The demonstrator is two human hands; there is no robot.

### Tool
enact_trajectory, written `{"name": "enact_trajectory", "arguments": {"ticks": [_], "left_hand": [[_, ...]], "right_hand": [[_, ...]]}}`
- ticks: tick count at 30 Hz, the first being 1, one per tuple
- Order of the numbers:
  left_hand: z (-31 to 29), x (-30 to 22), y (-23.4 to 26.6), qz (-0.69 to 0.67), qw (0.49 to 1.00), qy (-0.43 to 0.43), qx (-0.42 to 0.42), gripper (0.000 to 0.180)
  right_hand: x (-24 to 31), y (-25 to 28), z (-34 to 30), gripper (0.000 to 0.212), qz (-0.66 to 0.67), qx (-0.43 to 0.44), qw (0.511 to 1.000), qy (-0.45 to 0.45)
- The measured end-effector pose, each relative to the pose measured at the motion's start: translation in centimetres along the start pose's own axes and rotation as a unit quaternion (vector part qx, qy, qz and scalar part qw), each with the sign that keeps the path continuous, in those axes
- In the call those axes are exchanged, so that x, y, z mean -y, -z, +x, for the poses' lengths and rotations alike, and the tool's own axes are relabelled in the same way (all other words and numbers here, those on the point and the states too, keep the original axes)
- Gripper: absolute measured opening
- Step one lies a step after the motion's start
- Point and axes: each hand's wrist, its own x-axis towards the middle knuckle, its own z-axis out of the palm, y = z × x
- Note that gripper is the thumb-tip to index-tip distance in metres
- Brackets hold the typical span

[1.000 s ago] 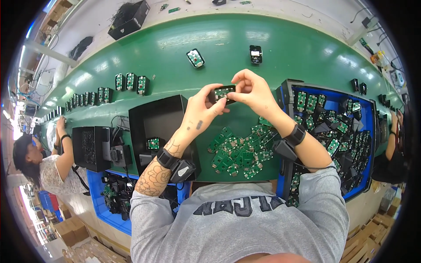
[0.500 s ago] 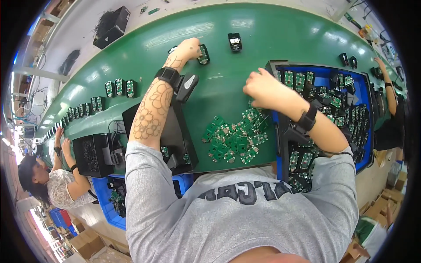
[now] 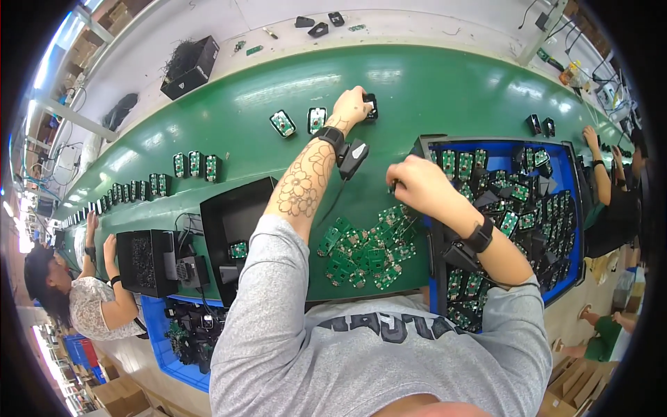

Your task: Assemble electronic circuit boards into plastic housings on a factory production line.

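My left hand (image 3: 351, 105) reaches across the green bench, its fingers closed on a small black plastic case (image 3: 372, 107). Beside that wrist stands a black case with a green circuit board in it (image 3: 317, 119), and a similar filled case (image 3: 283, 124) lies farther left. My right hand (image 3: 421, 183) is curled at the far edge of a loose pile of green circuit boards (image 3: 368, 251). A dark green bit shows under its fingertips, too little to name. Both wrists wear black straps with small devices.
At right, a blue tray (image 3: 576, 208) holds many board-filled cases. An open black box (image 3: 229, 229) stands left of the pile. Cases (image 3: 195, 165) line the left bench, where another person (image 3: 104, 299) works. Beneath that side is a blue bin (image 3: 156, 326).
My left hand has moved right, from the board-filled case to the black case. The view has shifted, showing more of the back shelf. My right hand stays curled by the pile.
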Motion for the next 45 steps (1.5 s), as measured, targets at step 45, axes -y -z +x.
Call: {"name": "enact_trajectory", "arguments": {"ticks": [45], "left_hand": [[-20.1, -3.4, 9.0, -0.638, 0.760, 0.123, -0.038, 0.041]], "right_hand": [[-0.3, -2.7, 6.5, 0.036, 0.757, -0.070, 0.642, -0.103]]}}
